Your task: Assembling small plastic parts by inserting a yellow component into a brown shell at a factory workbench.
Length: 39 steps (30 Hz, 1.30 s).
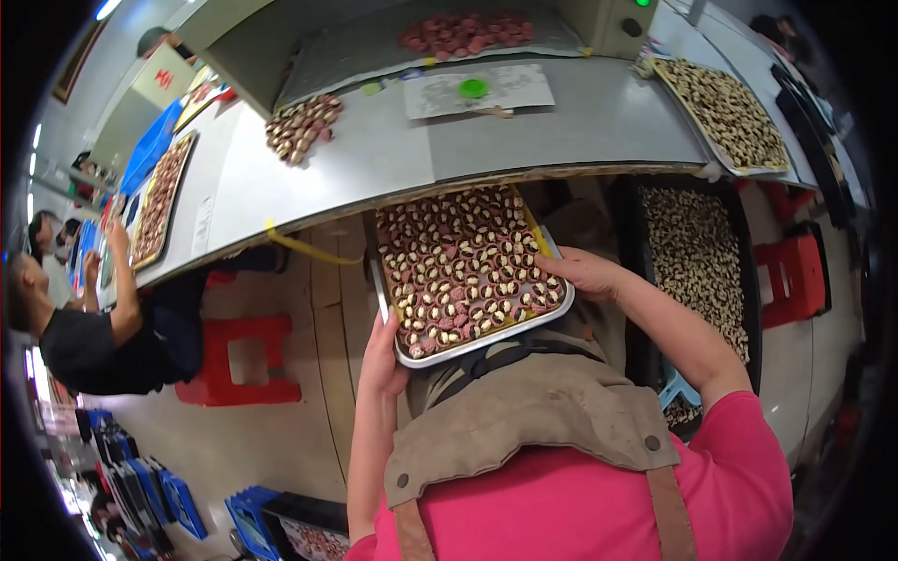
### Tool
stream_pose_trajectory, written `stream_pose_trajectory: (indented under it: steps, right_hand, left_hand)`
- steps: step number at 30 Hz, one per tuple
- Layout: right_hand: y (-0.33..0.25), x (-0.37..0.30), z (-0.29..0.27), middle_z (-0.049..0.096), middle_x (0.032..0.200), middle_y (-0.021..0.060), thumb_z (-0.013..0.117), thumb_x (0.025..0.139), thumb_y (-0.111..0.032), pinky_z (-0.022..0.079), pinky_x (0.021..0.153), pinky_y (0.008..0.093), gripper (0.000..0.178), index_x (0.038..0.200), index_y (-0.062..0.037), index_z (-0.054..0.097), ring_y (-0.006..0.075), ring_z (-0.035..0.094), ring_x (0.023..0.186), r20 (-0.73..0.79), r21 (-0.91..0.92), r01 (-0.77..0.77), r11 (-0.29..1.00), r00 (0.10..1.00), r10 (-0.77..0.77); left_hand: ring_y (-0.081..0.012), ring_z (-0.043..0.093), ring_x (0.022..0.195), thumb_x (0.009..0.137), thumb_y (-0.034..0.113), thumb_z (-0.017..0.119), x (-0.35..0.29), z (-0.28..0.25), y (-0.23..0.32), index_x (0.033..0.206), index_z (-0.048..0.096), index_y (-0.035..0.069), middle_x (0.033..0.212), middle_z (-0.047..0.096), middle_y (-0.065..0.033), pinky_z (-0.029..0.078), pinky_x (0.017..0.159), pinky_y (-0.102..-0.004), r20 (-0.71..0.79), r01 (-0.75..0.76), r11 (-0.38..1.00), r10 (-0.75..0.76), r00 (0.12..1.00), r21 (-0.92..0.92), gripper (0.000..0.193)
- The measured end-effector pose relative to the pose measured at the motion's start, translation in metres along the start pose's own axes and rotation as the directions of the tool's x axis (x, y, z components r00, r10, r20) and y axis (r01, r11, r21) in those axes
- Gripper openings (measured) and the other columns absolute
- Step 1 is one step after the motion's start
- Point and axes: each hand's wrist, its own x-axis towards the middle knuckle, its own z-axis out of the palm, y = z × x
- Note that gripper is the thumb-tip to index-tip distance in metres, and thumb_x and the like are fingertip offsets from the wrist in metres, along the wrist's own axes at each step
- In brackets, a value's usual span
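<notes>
A metal tray (486, 339) of small pieces (454, 262) is held on the near side of the worktop (580, 122). Its left side is gripped by the left hand (382, 360), its right side by the right hand (589, 271). The tray edge is pinched by the fingers of both hands, which are partly hidden beneath. A loose pile (304, 126) is placed on the worktop at left; a black bin (751, 309) is positioned at right.

Here we lose the tray's (486, 338) far rim behind the worktop (374, 154), while the left hand's (382, 360) fingertips hide beneath that tray. Below, our view's lower edge slices a black crate (301, 510). People (108, 514) at lower left blur; the black bin's (638, 262) pieces (697, 252) are too small for us to identify.
</notes>
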Motion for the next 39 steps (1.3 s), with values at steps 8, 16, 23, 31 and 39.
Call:
stream_pose_trajectory:
  steps: [8, 16, 23, 31, 39]
  right_hand:
    - [-0.005, 0.041, -0.057, 0.059, 0.109, 0.0089, 0.048, 0.093, -0.021, 0.050, 0.081, 0.0325, 0.033, 0.119, -0.0002, 0.047, 0.0166, 0.059, 0.094, -0.348, 0.491, 0.303, 0.817, 0.928, -0.135]
    - [0.016, 0.144, -0.115, 0.053, 0.113, 0.0044, 0.048, 0.092, -0.027, 0.049, 0.077, 0.0359, 0.029, 0.117, -0.0127, 0.048, 0.0201, 0.053, 0.099, -0.673, 0.611, 0.465, 0.640, 0.731, 0.112]
    - [0.034, 0.287, -0.141, 0.047, 0.125, 0.0066, 0.053, 0.088, -0.033, 0.040, 0.092, 0.0359, 0.045, 0.128, -0.0147, 0.042, 0.0208, 0.045, 0.114, -0.287, 0.449, 0.413, 0.792, 0.906, -0.311]
    - [0.095, 0.339, -0.136, 0.050, 0.121, 0.0066, 0.053, 0.087, -0.032, 0.042, 0.089, 0.0374, 0.042, 0.124, -0.0141, 0.044, 0.0216, 0.047, 0.111, 0.035, 0.340, 0.055, 0.939, 0.997, -0.071]
    - [0.117, 0.319, -0.173, 0.052, 0.117, 0.0065, 0.053, 0.087, -0.031, 0.043, 0.086, 0.0390, 0.038, 0.120, -0.0135, 0.047, 0.0224, 0.048, 0.108, -0.018, 0.269, -0.003, 0.963, 1.000, 0.008]
  left_hand:
    - [-0.0210, 0.055, 0.104, 0.093, 0.026, 0.046, 0.147, 0.025, -0.005, 0.125, 0.041, 0.006, 0.118, 0.053, -0.0086, 0.048, 0.087, -0.0371, 0.026, 0.108, 0.984, -0.113, 0.993, 0.144, 0.038]
    - [-0.0212, 0.039, 0.121, 0.092, 0.034, 0.046, 0.283, -0.049, -0.029, 0.133, 0.035, 0.005, 0.133, 0.040, -0.0089, 0.035, 0.100, -0.0365, 0.016, 0.048, 0.949, -0.056, 0.998, 0.312, 0.052]
    - [-0.0374, 0.051, 0.106, 0.083, 0.019, 0.052, 0.185, -0.022, 0.040, 0.112, 0.055, 0.003, 0.112, 0.055, -0.0202, 0.040, 0.090, -0.0439, 0.236, -0.194, -0.140, 0.425, 0.874, 0.971, 0.033]
    - [-0.0385, 0.053, 0.099, 0.078, 0.015, 0.052, 0.209, -0.014, 0.046, 0.103, 0.060, 0.002, 0.104, 0.059, -0.0201, 0.043, 0.084, -0.0439, -0.111, 0.083, 0.109, 0.289, 0.951, 0.991, 0.029]
    - [-0.0386, 0.053, 0.099, 0.079, 0.015, 0.052, 0.234, 0.022, 0.068, 0.103, 0.060, 0.002, 0.104, 0.059, -0.0201, 0.043, 0.085, -0.0431, -0.153, 0.118, 0.135, 0.287, 0.946, 0.984, 0.029]
